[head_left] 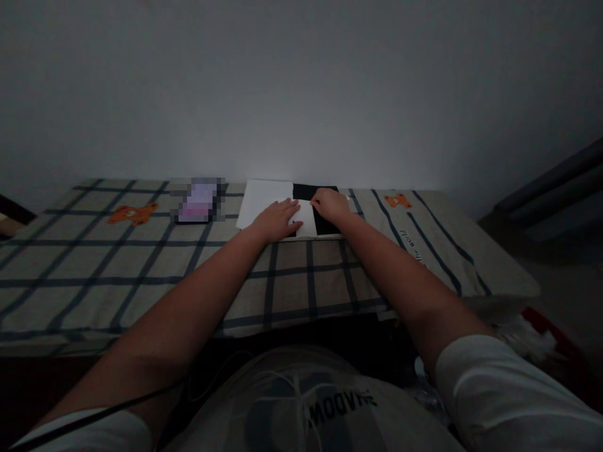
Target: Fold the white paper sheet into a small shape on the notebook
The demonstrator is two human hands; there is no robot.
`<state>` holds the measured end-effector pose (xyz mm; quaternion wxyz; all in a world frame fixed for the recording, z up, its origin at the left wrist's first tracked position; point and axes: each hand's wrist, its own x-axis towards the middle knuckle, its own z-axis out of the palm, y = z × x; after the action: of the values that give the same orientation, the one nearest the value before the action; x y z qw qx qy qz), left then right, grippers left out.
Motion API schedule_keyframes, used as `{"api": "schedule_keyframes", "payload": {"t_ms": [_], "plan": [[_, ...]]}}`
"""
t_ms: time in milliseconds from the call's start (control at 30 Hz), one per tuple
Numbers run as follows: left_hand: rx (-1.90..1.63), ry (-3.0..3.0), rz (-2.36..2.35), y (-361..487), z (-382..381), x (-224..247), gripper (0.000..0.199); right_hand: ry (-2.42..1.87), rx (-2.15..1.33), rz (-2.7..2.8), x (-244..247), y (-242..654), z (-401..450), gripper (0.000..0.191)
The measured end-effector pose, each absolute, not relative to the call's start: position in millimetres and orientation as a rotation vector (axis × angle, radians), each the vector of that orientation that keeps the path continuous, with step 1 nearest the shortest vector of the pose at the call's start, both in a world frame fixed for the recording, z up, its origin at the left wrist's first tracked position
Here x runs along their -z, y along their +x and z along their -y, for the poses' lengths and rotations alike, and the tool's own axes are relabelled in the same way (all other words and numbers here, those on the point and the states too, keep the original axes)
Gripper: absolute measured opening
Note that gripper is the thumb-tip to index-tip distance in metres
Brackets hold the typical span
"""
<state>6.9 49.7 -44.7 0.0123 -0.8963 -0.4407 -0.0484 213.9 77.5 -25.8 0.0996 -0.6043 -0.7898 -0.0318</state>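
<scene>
An open book or folder lies on the checked cloth near the wall, with a white page [264, 198] on the left and a black page [326, 223] on the right. A smaller white sheet [305, 220] rests over part of the black page. My left hand [277, 220] lies flat with its fingers spread across the white page and the edge of the smaller sheet. My right hand [330, 204] is closed over the black page, its fingertips pinched at the small sheet's upper right corner.
A checked cloth [292, 276] with orange bear prints covers the table. A phone-like device [198, 201], blurred out, lies left of the book. Behind the table stands a grey wall [301, 94]. A red object [551, 333] is at the lower right.
</scene>
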Motion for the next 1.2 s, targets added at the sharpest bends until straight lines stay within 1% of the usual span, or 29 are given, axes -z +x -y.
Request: {"api": "schedule_keyframes", "payload": {"t_ms": [200,367,533,733,933,1000,1133,1200], "plan": [[0.147,-2.809,1.381,8,-49,44,0.065,-1.672,0.185,2.479,22,216,-52,0.029],[0.172,-2.822,1.369,8,-48,43,0.063,-1.486,0.139,2.559,28,227,-14,0.025],[0.177,-2.816,1.386,8,-47,43,0.064,-1.436,0.068,2.584,30,233,12,0.025],[0.18,-2.816,1.383,8,-47,41,0.065,-1.417,0.075,2.66,25,235,22,0.029],[0.161,-2.827,1.4,6,-49,44,0.064,-1.324,-0.017,2.702,14,236,8,0.023],[0.171,-2.826,1.39,5,-52,48,0.06,-1.323,-0.052,2.629,12,232,-1,0.029],[0.172,-2.827,1.423,5,-55,50,0.056,-1.264,-0.055,2.683,14,219,-12,0.054],[0.163,-2.835,1.452,6,-54,48,0.057,-1.194,-0.031,2.717,19,216,-14,0.052]]}}
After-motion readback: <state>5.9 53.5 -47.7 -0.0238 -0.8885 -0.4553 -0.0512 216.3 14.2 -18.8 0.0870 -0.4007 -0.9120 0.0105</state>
